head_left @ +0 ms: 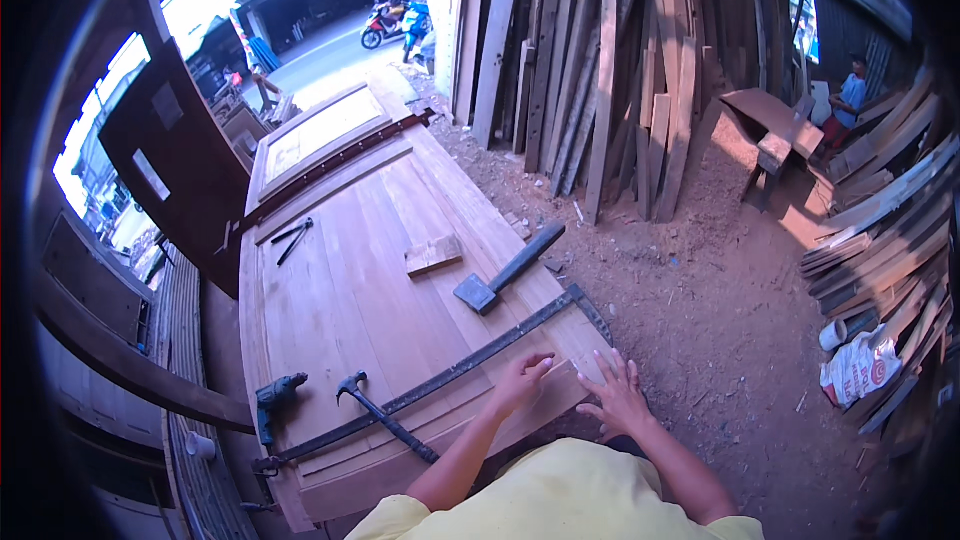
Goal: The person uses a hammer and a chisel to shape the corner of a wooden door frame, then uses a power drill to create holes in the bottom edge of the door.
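A pale wooden panelled door (350, 290) lies flat before me. Across its near end runs a long dark bar clamp (450, 372), its far end hooked over the right edge. My left hand (523, 384) rests on the door just nearer than the clamp bar, fingers loosely apart and holding nothing. My right hand (617, 398) is spread at the door's right corner, touching or just over its edge. A claw hammer (385, 418) lies across the clamp. Beyond it are a mallet (508, 268), a wood block (434, 255) and pincers (294, 239). A drill (278, 405) sits at the left edge.
A second clamp (345, 168) crosses the door's far part. Tall boards (590, 70) lean behind on the right, and stacked timber (890, 260) lies beside a white sack (860, 368). A person (850, 100) is at the far right. A motorbike (385, 24) is on the road.
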The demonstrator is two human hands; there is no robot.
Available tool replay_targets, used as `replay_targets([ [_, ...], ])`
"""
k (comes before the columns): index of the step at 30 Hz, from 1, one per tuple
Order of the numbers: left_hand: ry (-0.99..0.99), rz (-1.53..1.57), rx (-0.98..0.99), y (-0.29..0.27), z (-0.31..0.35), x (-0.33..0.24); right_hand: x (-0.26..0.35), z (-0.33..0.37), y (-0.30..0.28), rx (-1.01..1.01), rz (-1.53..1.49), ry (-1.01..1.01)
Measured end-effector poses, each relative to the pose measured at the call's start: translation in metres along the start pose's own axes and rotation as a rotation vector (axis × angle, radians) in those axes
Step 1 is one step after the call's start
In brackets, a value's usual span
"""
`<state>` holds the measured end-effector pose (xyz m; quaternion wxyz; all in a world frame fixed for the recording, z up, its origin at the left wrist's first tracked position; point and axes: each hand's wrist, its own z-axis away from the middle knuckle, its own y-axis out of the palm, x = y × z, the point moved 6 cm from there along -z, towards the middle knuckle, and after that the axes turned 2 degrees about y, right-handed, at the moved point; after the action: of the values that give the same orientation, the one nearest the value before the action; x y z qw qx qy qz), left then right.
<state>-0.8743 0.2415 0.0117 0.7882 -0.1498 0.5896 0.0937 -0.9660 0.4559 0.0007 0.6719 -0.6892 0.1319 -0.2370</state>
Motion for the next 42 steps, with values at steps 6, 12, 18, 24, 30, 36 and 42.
replay_targets([
  [6, 0.257, -0.226, -0.131, 0.061, -0.055, -0.025, -0.074, -0.014, -0.020, -0.188, -0.315, -0.024],
  [12, 0.221, -0.480, -0.150, 0.164, -0.137, -0.064, -0.273, 0.020, 0.013, -0.296, -0.664, 0.340],
  [18, 0.227, -0.810, -0.008, 0.260, -0.231, -0.003, -0.438, 0.078, 0.025, -0.259, -1.080, 0.561],
  [24, -0.360, -0.959, 0.345, 0.308, -0.305, 0.160, -0.601, 0.118, -0.002, -0.542, -1.402, 0.794],
  [30, -0.711, -0.969, 0.440, 0.385, -0.398, 0.170, -0.787, 0.146, -0.023, -0.628, -1.491, 0.989],
  [36, -0.681, -1.003, 0.501, 0.481, -0.593, 0.117, -0.948, 0.251, 0.124, -0.424, -0.741, 1.495],
  [42, 0.195, -1.436, 0.801, 0.621, -0.873, 0.014, -0.917, 0.322, 0.246, 0.135, -1.547, 2.086],
])
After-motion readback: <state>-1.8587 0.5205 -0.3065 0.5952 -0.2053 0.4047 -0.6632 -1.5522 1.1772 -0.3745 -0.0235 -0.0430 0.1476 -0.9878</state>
